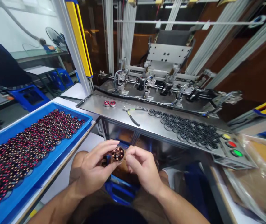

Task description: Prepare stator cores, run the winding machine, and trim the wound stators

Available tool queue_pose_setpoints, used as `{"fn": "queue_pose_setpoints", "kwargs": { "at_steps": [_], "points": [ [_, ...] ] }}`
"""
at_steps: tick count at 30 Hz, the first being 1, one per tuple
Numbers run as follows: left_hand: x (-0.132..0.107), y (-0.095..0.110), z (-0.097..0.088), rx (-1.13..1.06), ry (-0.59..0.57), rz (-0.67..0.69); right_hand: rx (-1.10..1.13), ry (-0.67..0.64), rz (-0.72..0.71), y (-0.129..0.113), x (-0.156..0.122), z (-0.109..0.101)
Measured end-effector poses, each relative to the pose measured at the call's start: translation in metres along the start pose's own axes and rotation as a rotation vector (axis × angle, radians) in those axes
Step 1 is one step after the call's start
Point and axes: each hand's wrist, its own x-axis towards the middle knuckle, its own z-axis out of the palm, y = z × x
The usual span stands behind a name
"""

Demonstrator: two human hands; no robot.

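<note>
A small round copper-wound stator (117, 154) is held up in front of me, between both hands. My left hand (93, 168) pinches it from the left with thumb and fingers. My right hand (142, 169) is curled against its right side, fingertips touching its edge. Both hands hover above my lap, below the front edge of the steel bench (147, 123).
A blue tray (60, 149) full of several wound stators sits at my left. On the bench lie two wound stators (109, 103), pliers (131, 113), a pile of bare black cores (191, 130), and yellow, red and green buttons (231, 144). A winding machine (161, 84) stands behind. Plastic-wrapped cardboard (261, 168) is at right.
</note>
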Motion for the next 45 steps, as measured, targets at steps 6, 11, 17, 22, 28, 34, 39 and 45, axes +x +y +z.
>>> {"fn": "queue_pose_setpoints", "kwargs": {
  "at_steps": [6, 11, 17, 22, 28, 34, 39, 45],
  "points": [
    [-0.009, 0.01, 0.009, -0.397, -0.041, -0.147, 0.416, -0.229, 0.14, 0.002, -0.013, -0.027],
    [-0.007, 0.011, 0.011, -0.544, -0.068, -0.111, 0.422, -0.513, 0.251, 0.021, -0.027, -0.041],
    [-0.004, 0.013, 0.016, -0.467, -0.083, -0.036, 0.691, -0.2, 0.33, 0.034, -0.053, 0.012],
    [-0.007, 0.017, 0.012, -0.581, -0.154, -0.273, 0.561, -0.278, 0.353, 0.031, -0.056, -0.001],
    [-0.017, 0.018, 0.005, -0.577, -0.377, -0.371, 0.511, -0.196, 0.257, 0.013, -0.045, -0.033],
    [-0.021, 0.021, 0.015, -0.617, -0.336, -0.377, 0.397, -0.084, 0.273, 0.002, -0.048, -0.019],
    [-0.015, 0.019, 0.017, -0.77, -0.297, -0.439, 0.284, -0.209, 0.131, 0.011, -0.053, -0.024],
    [-0.016, 0.018, 0.01, -0.685, -0.315, -0.364, 0.006, -0.212, 0.02, 0.001, -0.053, -0.047]
  ]
}}
